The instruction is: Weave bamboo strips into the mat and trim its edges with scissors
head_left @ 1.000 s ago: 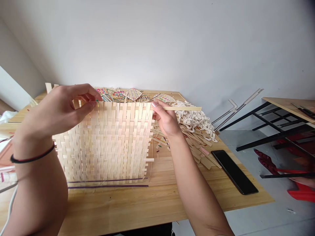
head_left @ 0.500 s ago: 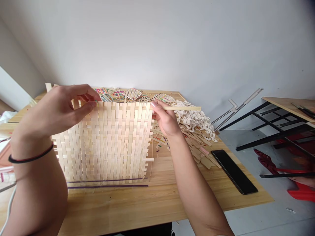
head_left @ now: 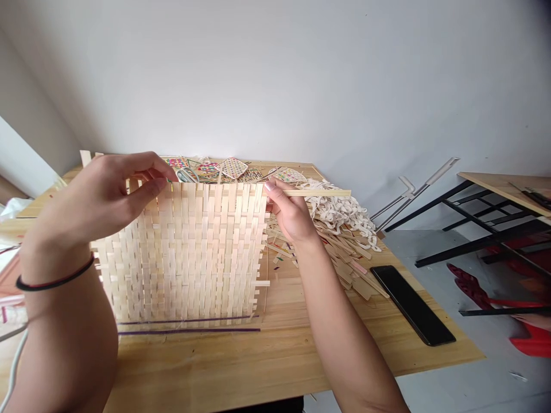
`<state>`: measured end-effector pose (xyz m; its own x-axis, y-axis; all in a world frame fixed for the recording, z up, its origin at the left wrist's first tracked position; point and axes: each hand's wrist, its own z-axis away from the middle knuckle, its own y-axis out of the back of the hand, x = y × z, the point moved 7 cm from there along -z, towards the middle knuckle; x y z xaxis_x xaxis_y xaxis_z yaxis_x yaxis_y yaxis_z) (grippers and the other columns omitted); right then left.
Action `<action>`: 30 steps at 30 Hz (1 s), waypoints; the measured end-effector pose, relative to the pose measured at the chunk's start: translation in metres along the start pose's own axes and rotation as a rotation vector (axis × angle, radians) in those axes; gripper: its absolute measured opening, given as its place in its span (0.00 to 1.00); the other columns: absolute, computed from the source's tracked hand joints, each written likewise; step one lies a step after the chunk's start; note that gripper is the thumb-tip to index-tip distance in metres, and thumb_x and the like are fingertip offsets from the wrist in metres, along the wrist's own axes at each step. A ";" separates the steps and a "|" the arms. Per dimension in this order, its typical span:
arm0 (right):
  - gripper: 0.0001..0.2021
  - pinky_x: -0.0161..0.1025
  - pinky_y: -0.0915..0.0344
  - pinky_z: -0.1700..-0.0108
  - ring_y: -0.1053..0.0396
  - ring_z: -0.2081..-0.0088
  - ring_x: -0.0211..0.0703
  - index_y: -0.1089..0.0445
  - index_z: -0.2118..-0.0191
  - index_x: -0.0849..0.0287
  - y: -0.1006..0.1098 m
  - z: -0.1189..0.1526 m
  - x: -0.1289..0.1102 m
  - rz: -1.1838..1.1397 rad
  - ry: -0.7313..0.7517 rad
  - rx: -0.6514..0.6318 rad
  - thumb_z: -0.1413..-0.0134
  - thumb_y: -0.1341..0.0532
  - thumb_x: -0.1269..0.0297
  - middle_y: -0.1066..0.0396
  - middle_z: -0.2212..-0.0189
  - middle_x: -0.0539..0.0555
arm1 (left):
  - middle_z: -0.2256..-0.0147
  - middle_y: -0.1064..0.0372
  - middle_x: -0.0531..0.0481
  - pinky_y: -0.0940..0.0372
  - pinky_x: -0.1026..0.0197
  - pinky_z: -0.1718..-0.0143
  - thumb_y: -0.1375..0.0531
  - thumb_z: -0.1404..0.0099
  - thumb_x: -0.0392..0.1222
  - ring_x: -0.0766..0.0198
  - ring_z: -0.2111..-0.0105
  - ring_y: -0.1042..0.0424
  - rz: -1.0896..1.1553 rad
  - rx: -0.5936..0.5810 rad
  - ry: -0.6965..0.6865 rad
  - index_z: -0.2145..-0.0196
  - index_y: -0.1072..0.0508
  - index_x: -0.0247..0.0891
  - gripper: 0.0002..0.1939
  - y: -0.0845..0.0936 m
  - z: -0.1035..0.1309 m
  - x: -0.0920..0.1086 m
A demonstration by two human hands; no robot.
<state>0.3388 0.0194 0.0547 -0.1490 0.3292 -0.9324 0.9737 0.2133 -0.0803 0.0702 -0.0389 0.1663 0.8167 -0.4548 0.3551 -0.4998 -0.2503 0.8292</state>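
**Thin strips may crack**

Your left hand [head_left: 116,198] pinches the top edge of the woven mat [head_left: 202,246], held upright over the table [head_left: 297,338]; your right hand [head_left: 289,213] clamps its corner and the long strip [head_left: 329,193]. Uneven pulling could cause it.

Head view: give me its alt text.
Left hand and right hand pinch the top edge of a pale rectangular panel woven from flat wood-like strips, one strip jutting right. Rightward, a tangled white heap and black rectangular phone lie on the wooden table.
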 end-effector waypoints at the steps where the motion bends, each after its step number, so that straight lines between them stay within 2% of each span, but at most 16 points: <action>1: 0.23 0.37 0.38 0.68 0.42 0.69 0.39 0.35 0.71 0.54 0.000 0.000 0.000 -0.005 0.005 0.000 0.40 0.31 0.40 0.42 0.72 0.48 | 0.63 0.17 0.47 0.34 0.55 0.66 0.45 0.33 0.53 0.56 0.65 0.22 0.007 -0.001 0.000 0.60 0.20 0.43 0.17 0.000 0.000 0.000; 7: 0.22 0.35 0.35 0.68 0.38 0.70 0.38 0.32 0.71 0.54 0.001 0.001 -0.006 -0.022 0.038 -0.013 0.40 0.30 0.43 0.39 0.72 0.48 | 0.63 0.17 0.48 0.31 0.54 0.63 0.42 0.32 0.51 0.57 0.64 0.21 0.064 0.020 -0.050 0.61 0.21 0.43 0.13 0.007 0.004 0.003; 11: 0.22 0.38 0.30 0.68 0.33 0.70 0.40 0.30 0.71 0.54 0.006 0.001 -0.014 -0.016 0.040 -0.006 0.45 0.27 0.41 0.34 0.72 0.49 | 0.61 0.17 0.47 0.30 0.53 0.61 0.41 0.33 0.52 0.55 0.62 0.20 0.069 0.035 -0.014 0.59 0.21 0.44 0.13 0.012 0.009 0.002; 16: 0.21 0.40 0.27 0.69 0.30 0.70 0.41 0.28 0.71 0.54 0.013 0.001 -0.018 -0.029 0.068 0.024 0.45 0.27 0.43 0.29 0.72 0.50 | 0.62 0.17 0.48 0.31 0.55 0.62 0.39 0.32 0.53 0.57 0.63 0.20 0.068 0.022 0.006 0.59 0.20 0.43 0.14 0.009 0.008 0.001; 20: 0.20 0.39 0.27 0.69 0.29 0.72 0.39 0.28 0.71 0.55 0.014 0.000 -0.018 -0.038 0.082 0.004 0.45 0.26 0.44 0.28 0.73 0.49 | 0.65 0.18 0.50 0.33 0.58 0.66 0.38 0.33 0.53 0.60 0.65 0.21 0.084 0.043 -0.015 0.61 0.20 0.42 0.13 0.009 0.006 0.001; 24: 0.20 0.39 0.27 0.67 0.29 0.73 0.38 0.28 0.72 0.55 0.018 0.001 -0.021 -0.047 0.095 0.014 0.45 0.25 0.45 0.28 0.75 0.48 | 0.63 0.18 0.50 0.33 0.58 0.64 0.38 0.32 0.52 0.61 0.64 0.22 0.139 0.022 -0.026 0.62 0.21 0.42 0.12 0.008 0.007 -0.001; 30: 0.22 0.39 0.29 0.68 0.30 0.74 0.38 0.30 0.73 0.54 0.021 0.001 -0.021 -0.064 0.093 0.043 0.48 0.24 0.45 0.30 0.76 0.48 | 0.63 0.20 0.49 0.34 0.55 0.63 0.37 0.34 0.52 0.59 0.63 0.23 0.159 0.018 0.033 0.60 0.21 0.42 0.12 0.005 0.007 -0.005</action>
<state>0.3622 0.0160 0.0722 -0.2241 0.4003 -0.8886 0.9680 0.1971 -0.1554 0.0613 -0.0433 0.1656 0.7360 -0.4612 0.4955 -0.6282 -0.1926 0.7538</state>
